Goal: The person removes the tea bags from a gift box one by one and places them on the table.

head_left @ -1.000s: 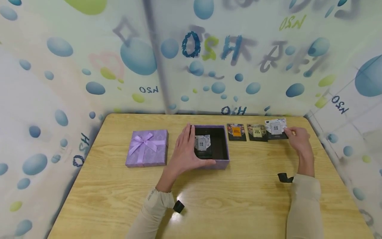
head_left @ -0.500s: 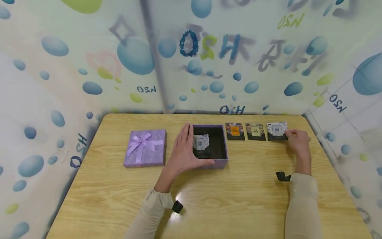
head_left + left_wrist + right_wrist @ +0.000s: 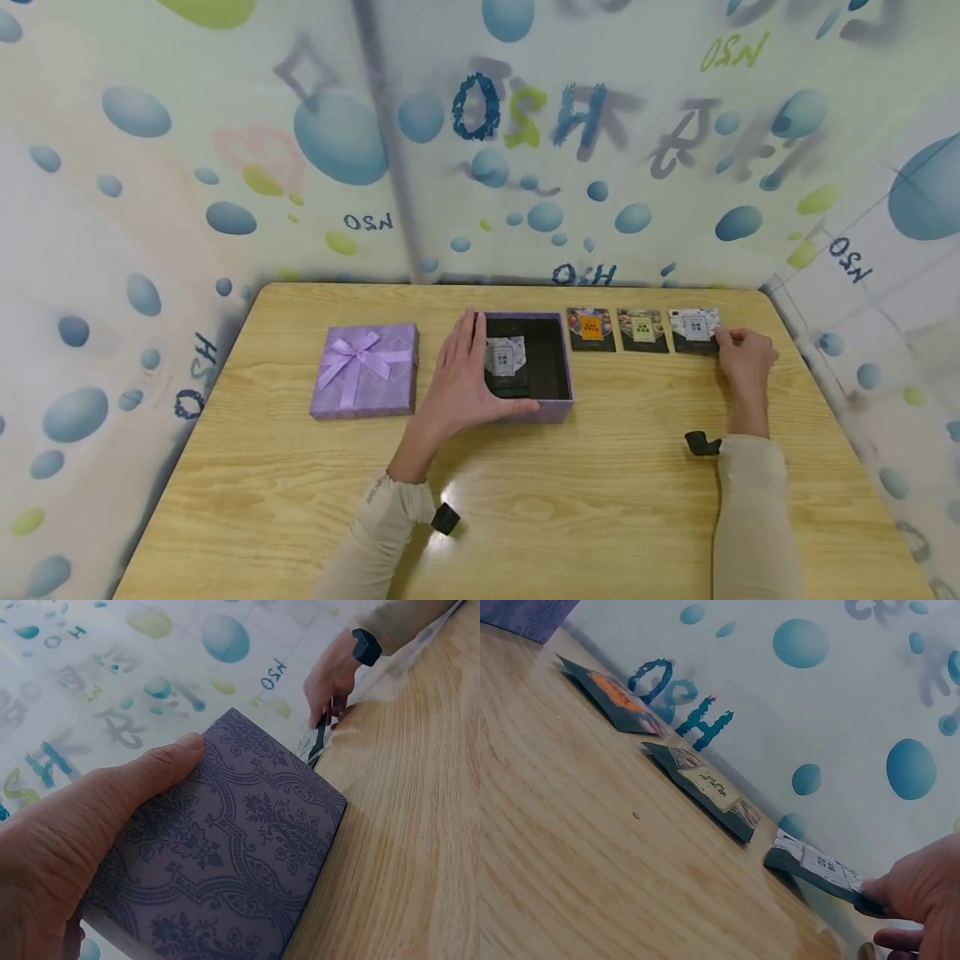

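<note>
Clock directions: head view, centred on the open purple box (image 3: 551, 411).

Step in hand (judged): setting the white-label packet (image 3: 692, 325) at the 3 o'clock end of a row on the counter (image 3: 585, 508). The row runs from 2 toward 3 o'clock: orange-label packet (image 3: 591, 325), yellow-label packet (image 3: 642, 327), then this one, each apart from its neighbour.

Hands: the right hand (image 3: 747, 358) pinches the white-label packet at its 3 o'clock edge; in the right wrist view that end looks raised, the packet slightly tilted. The left hand (image 3: 463, 387) is spread against the box, thumb along the 6 o'clock wall, fingers straight along the 9 o'clock side. How hard it presses, cannot tell.

Also noted: a similar white-label sachet (image 3: 507, 358) inside the box, toward 9 o'clock; ribboned purple lid (image 3: 367, 392) on the counter at 9 o'clock, beyond the left hand.

Next move (judged): calls for lowering the raised end and loosening the pinch without dragging the packet askew.

Change: one second ago the white-label packet overlaps the yellow-label one; now a narrow gap separates them. Against the half-second frame it sits a touch nearer 9 o'clock, the right hand likewise. Left hand, box and lid: no clear change.
</note>
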`<state>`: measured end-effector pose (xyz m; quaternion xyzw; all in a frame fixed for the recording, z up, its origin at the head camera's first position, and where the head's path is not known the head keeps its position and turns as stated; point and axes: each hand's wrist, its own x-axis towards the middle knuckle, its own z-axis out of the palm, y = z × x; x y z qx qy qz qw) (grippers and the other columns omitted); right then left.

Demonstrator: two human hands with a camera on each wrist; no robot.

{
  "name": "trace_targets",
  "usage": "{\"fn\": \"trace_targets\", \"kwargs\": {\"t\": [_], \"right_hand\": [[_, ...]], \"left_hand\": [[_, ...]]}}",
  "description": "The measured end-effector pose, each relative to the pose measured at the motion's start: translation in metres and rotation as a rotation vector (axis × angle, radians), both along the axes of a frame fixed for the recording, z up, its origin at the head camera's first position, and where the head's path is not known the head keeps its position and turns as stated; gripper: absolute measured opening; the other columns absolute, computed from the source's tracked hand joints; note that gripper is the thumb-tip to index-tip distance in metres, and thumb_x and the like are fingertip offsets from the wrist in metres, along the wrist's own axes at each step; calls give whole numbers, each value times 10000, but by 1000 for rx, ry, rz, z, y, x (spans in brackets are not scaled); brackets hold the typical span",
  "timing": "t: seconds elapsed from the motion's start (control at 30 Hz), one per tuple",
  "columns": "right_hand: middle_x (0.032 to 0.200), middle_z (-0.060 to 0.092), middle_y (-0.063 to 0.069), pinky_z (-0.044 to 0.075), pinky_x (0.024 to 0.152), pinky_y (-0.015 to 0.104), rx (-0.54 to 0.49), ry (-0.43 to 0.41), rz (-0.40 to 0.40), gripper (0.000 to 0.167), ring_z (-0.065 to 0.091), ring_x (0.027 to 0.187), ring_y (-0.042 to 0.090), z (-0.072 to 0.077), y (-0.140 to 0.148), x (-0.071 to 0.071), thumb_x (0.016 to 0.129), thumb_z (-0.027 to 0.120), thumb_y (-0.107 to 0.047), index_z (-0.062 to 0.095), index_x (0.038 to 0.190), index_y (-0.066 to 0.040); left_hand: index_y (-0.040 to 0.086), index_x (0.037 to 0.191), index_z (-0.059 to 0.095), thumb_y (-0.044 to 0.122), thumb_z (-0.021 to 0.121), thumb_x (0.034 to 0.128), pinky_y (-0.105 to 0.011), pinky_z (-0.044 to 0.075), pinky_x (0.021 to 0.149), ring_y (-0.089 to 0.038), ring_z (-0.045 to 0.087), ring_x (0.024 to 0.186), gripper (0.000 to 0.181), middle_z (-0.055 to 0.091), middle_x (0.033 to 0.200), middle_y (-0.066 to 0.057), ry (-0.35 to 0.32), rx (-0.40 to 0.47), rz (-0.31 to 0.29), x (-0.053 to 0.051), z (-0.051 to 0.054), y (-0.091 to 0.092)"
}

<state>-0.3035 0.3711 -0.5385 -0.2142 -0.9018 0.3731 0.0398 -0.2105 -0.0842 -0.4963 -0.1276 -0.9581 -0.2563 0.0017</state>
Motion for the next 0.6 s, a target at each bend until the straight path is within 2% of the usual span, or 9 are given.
{"fn": "trace_targets", "kwargs": {"t": [0.23, 0.5, 0.6], "right_hand": [[1340, 533, 381, 187, 1171, 638, 50, 26, -10, 541, 334, 1374, 577, -4, -3, -1, 1117, 440, -312, 621, 1314, 158], [1349, 491, 396, 170, 1164, 652, 51, 42, -14, 535, 315, 1372, 579, -3, -6, 0, 1114, 435, -296, 615, 1301, 172], [1358, 477, 403, 175, 1160, 646, 49, 43, -20, 522, 310, 1373, 579, -3, -7, 0, 1111, 433, -279, 610, 1307, 172]], "left_hand": [[113, 1682, -65, 919, 704, 652, -557, 107, 1280, -290, -56, 1621, 1517, -196, 1738, -16, 3, -9, -3, 0, 0, 0], [108, 1685, -51, 926, 701, 645, -560, 116, 1278, -286, -52, 1621, 1521, -194, 1738, -11, 4, -1, 1, -1, 0, 0], [135, 1678, -92, 930, 698, 646, -554, 106, 1280, -276, -71, 1619, 1523, -206, 1735, -6, -6, -2, 0, -1, 0, 0]]}}
